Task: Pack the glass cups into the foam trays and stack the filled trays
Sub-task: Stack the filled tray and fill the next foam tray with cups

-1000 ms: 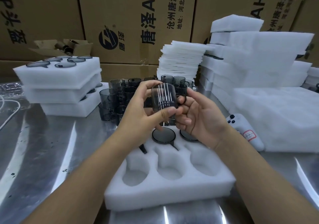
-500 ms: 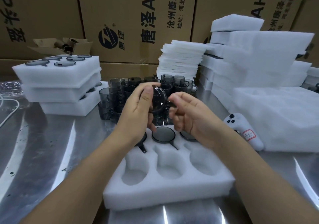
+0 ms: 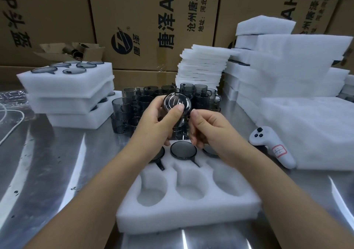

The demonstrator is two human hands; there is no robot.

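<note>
My left hand grips a smoky glass cup, tipped so its round base faces me, thumb across it. Just to the right, my right hand has its fingers curled at the cup's lower side; whether it holds the handle is hidden. Below them a white foam tray lies on the steel table, its far row holding three cups and its near row of three pockets empty. Behind the hands stands a cluster of loose grey cups.
A stack of three filled foam trays sits at the left. Piles of foam sheets and foam blocks fill the right. A white controller lies by them. Cardboard boxes line the back; a white cable at far left.
The cup has been turned in my hands from side-on to base toward me. My right hand has slid down from the cup's side toward its lower edge.
</note>
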